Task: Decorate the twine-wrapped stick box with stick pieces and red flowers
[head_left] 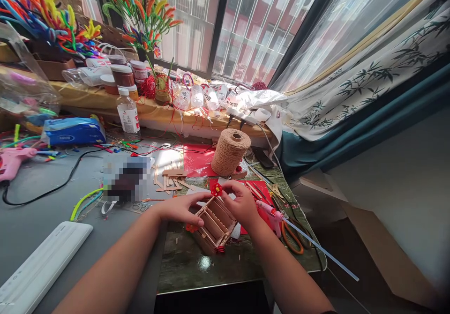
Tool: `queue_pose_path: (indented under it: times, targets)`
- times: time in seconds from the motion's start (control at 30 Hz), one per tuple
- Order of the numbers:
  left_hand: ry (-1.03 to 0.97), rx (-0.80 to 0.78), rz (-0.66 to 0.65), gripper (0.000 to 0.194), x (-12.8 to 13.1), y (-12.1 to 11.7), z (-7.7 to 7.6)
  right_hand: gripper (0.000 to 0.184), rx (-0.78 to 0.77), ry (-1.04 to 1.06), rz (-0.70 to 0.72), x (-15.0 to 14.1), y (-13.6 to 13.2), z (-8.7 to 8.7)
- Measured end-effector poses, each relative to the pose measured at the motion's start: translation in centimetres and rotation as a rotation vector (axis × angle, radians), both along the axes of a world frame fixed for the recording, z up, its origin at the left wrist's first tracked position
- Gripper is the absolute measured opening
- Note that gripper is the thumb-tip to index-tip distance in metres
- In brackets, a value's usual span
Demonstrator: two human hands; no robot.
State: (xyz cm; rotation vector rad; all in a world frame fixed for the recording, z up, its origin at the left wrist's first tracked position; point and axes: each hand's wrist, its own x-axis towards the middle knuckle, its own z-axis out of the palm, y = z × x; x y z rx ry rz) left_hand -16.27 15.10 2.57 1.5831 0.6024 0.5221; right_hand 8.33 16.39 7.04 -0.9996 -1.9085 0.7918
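A small box built of wooden craft sticks (213, 224) is held tilted over the dark green mat, its open, divided inside towards me. My left hand (181, 208) grips its left side, thumb across the near edge. At the top corner, my right hand (242, 204) pinches a red flower with a yellow middle (216, 190); whether the flower is fixed to the box I cannot tell. An orange flower (191, 228) sits at the left corner, partly under my left hand, and a dark red one (220, 249) at the bottom corner.
Right of my hands lies a pink glue gun (272, 213), its long glue stick (323, 248) jutting past the table edge. Beyond the box stand a twine spool (230, 152) and loose craft sticks (170, 178). A white keyboard-like bar (45, 267) lies left, a bottle (128, 117) behind.
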Motion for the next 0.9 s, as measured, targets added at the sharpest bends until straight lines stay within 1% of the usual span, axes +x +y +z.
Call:
queue_pose_path:
  times: [0.1, 0.2, 0.3, 0.37, 0.43, 0.5, 0.57, 0.6, 0.63, 0.67, 0.7, 0.77, 0.83, 0.87, 0.9]
  targets:
    - [0.007, 0.022, -0.002, 0.094, -0.1, 0.1, -0.3, 0.013, 0.062, 0.006, -0.03, -0.1, -0.1, 0.4]
    - [-0.001, 0.024, -0.009, 0.093, -0.1, 0.1, -0.2, 0.014, 0.052, 0.034, -0.042, -0.2, -0.2, 0.3]
    - [-0.006, 0.023, -0.009, 0.093, -0.1, 0.0, -0.1, 0.016, -0.023, 0.145, -0.064, -0.1, -0.2, -0.3]
    - [-0.018, -0.007, -0.008, 0.095, -0.1, -0.1, -0.2, 0.017, -0.088, 0.297, -0.107, 0.1, 0.0, -0.6]
    - [-0.024, -0.04, -0.005, 0.098, -0.2, -0.1, -0.2, 0.022, -0.137, 0.463, -0.175, 0.3, 0.3, -0.8]
    - [-0.025, -0.068, -0.008, 0.1, -0.3, -0.1, -0.3, 0.028, -0.186, 0.586, -0.231, 0.6, 0.7, -0.8]
    - [-0.043, -0.093, 0.0, 0.099, -0.2, 0.0, -0.2, 0.031, -0.265, 0.66, -0.247, 0.7, 0.9, -0.7]
    - [-0.063, -0.092, 0.028, 0.095, 0.0, 0.0, -0.1, 0.033, -0.32, 0.676, -0.236, 0.6, 1.0, -0.7]
    - [-0.085, -0.073, 0.082, 0.087, 0.1, 0.1, -0.1, 0.034, -0.384, 0.676, -0.211, 0.5, 0.9, -0.6]
    - [-0.1, -0.033, 0.168, 0.077, 0.3, 0.1, 0.0, 0.035, -0.453, 0.659, -0.17, 0.4, 0.9, -0.6]
    - [-0.103, 0.027, 0.284, 0.066, 0.5, 0.1, 0.1, 0.036, -0.519, 0.627, -0.115, 0.2, 0.7, -0.5]
    - [-0.071, 0.175, 0.559, 0.047, 0.8, 0.0, 0.2, 0.037, -0.614, 0.536, 0.005, -0.3, 0.4, -0.2]
    - [-0.03, 0.283, 0.783, 0.039, 0.9, -0.2, 0.4, 0.036, -0.628, 0.438, 0.084, -0.9, 0.1, 0.3]
    - [-0.032, 0.312, 0.854, 0.038, 0.9, -0.3, 0.4, 0.034, -0.609, 0.388, 0.099, -1.1, -0.1, 0.6]
    - [-0.05, 0.327, 0.892, 0.038, 0.9, -0.5, 0.6, 0.031, -0.576, 0.335, 0.099, -1.2, -0.1, 0.8]
